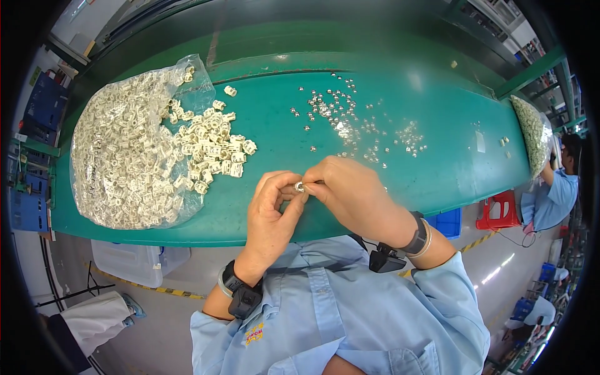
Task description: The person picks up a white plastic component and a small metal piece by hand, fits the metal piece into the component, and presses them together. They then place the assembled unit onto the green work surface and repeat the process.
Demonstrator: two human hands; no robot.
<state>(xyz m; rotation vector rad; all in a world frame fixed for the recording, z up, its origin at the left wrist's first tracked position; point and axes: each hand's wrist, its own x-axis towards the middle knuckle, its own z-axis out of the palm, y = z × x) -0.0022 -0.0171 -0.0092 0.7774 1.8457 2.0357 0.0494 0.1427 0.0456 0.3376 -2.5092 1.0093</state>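
Observation:
My left hand pinches a small cream plastic part between thumb and fingers, near the table's front edge. A shiny metallic spot shows at that part's end. From the right, my right hand meets it with closed thumb and forefinger; what these fingertips grip is hidden. Left of my hands, a heap of loose cream plastic parts spills from a large clear bag full of the same parts. Beyond my right hand, many small shiny metal pieces lie scattered on the green tabletop.
Another bag of pale parts stands at the table's far right end, beside a person in light blue. Below the table edge are a red stool, a blue bin and a clear plastic box. Someone's legs show at lower left.

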